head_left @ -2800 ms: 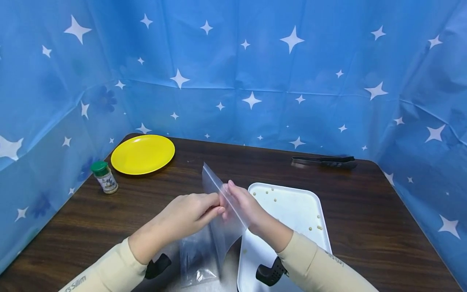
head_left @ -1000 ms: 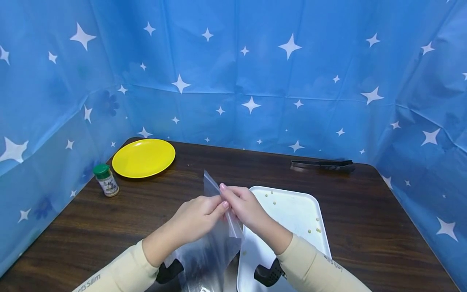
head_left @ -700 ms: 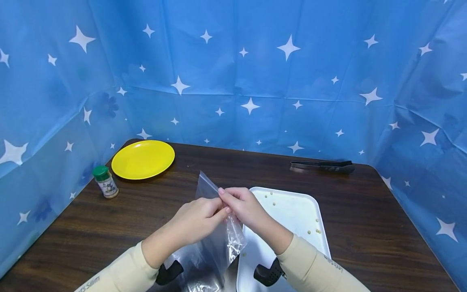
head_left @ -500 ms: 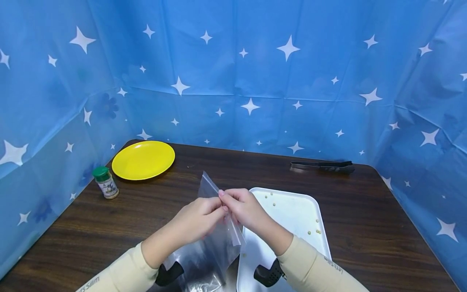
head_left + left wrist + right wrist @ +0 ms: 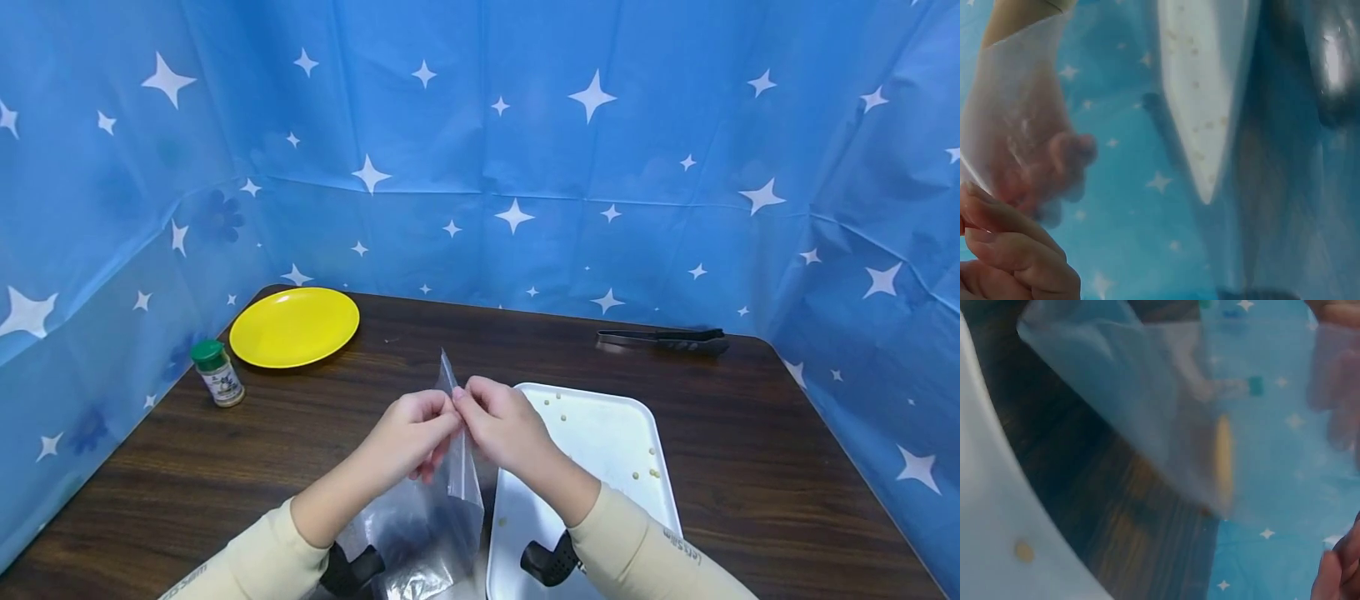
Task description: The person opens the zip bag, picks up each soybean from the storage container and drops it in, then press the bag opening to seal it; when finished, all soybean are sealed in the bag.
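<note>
A clear plastic bag (image 5: 427, 529) hangs between the two hands at the front middle of the table, its top edge pointing away. My left hand (image 5: 408, 437) pinches the bag near its top edge from the left, thumb and forefinger curled. From the right, my right hand (image 5: 513, 425) pinches the same edge, its fingertips meeting the left ones. In the left wrist view the right hand (image 5: 1032, 162) shows blurred through the film. The right wrist view has the bag's film (image 5: 1147, 394) spread across it, with the left hand (image 5: 1338, 387) behind. Whether the bag holds anything is unclear.
Beside the right forearm lies a white tray (image 5: 600, 433) with several small round beige pieces. Black tongs (image 5: 663, 340) lie at the back right. A yellow plate (image 5: 294, 327) and a green-capped shaker jar (image 5: 217, 372) stand back left. A starry blue curtain (image 5: 480, 150) surrounds the table.
The right hand, earlier flat behind the film, now pinches the top edge. The bag's top has swung more upright and rightward, and the left hand's lower fingers have come into sight.
</note>
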Motion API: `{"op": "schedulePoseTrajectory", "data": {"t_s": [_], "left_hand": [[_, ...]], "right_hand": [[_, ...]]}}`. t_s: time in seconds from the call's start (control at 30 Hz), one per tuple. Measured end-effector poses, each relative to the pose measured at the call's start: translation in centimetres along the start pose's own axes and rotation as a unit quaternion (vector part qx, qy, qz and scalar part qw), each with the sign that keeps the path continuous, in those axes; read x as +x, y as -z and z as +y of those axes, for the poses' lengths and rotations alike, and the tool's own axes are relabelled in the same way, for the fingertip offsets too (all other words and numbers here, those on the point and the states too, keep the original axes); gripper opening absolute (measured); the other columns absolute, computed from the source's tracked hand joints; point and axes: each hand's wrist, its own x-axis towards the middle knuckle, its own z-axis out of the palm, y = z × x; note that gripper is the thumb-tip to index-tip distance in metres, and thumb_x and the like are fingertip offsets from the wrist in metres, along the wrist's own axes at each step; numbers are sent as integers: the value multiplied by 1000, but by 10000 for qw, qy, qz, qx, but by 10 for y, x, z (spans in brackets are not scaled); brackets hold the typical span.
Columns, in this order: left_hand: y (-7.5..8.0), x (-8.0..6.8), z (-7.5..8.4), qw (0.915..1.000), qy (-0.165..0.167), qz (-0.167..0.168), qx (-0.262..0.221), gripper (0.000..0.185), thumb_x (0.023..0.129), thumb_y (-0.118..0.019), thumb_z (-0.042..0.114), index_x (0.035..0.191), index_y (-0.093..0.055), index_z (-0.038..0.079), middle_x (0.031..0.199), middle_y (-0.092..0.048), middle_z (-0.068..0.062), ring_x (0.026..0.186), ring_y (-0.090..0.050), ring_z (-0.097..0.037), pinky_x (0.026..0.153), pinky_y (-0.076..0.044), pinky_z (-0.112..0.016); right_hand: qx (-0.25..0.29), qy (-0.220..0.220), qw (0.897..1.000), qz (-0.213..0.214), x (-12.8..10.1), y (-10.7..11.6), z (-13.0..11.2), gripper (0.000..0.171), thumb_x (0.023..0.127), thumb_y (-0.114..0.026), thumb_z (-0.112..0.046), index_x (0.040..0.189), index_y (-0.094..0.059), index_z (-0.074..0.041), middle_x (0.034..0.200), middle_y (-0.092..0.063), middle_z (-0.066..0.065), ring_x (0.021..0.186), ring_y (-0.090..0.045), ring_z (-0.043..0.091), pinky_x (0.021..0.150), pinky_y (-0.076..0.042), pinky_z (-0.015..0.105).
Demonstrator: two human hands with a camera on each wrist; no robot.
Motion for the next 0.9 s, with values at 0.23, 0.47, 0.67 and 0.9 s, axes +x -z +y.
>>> {"op": "schedulePoseTrajectory", "data": {"t_s": [0.23,0.47,0.67,0.9], "left_hand": [[3,-1,-1,9940,118,-327,-1033,24,96,-44,14,81,-51,-3,52,-50,-9,37,-48,-18,37,-32,-22],[5,-2,2,9893,207,-414,-1382,24,94,-38,9,80,-54,-4,53,-54,-12,37,-47,-17,37,-30,-22],[6,-4,6,9967,99,-442,-673,23,93,-42,10,82,-57,-4,55,-56,-16,39,-50,-20,37,-33,-21],[6,-4,8,9984,57,-467,-327,24,91,-41,9,82,-57,-6,54,-56,-16,40,-52,-23,37,-33,-22]], "right_hand": [[1153,29,9928,-310,1,0,-1,26,99,-45,-18,77,-51,-6,51,-45,5,40,-43,19,38,-38,26],[1128,6,9933,-264,-2,2,-3,24,98,-47,-20,80,-53,-5,56,-44,3,41,-40,16,39,-33,25],[298,423,9979,-395,-4,9,-7,22,96,-50,-21,77,-52,-11,57,-46,2,44,-41,15,41,-33,26],[-418,910,9934,-563,-6,15,-13,21,97,-45,-16,77,-51,-14,58,-46,-2,44,-39,14,42,-33,27]]}}
